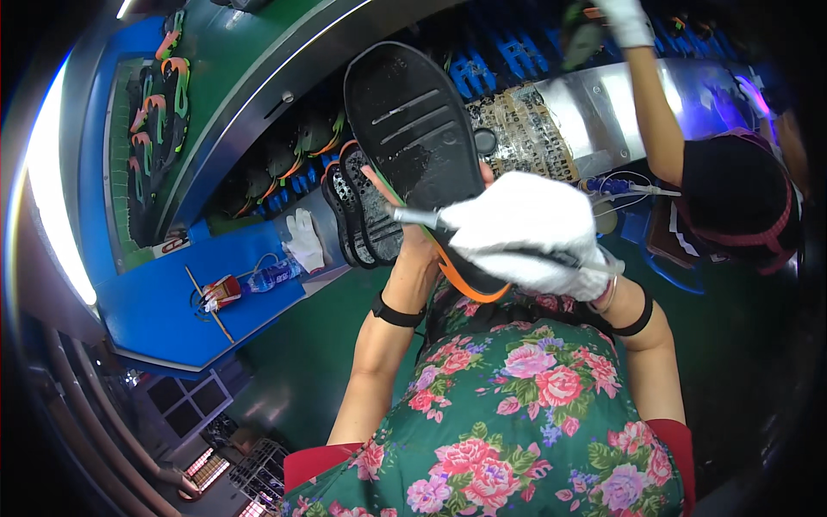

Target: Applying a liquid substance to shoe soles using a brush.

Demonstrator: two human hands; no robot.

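A black shoe bottom point(418, 121) with raised bars across it and an orange and green edge is held up in front of me, its underside facing me. My bare left hand point(417, 243) grips it from behind and along the left edge, partly hidden by it. In a white glove, my right hand point(530, 228) closes round a slim brush-like tool point(417, 216) with a metal shaft. The tool's tip points left, over the lower part of the shoe bottom. A wet-looking sheen shows on part of the black surface. Just behind, at the left, stand black outsoles point(376, 202) with a speckled inner face.
The blue table point(164, 302) at left carries a white glove point(303, 241), a clear bottle point(274, 275) and a red container point(222, 293). Colourful shoe uppers point(177, 86) lie on the upper shelf. A co-worker's gloved hand point(627, 21) reaches over the metal line at right.
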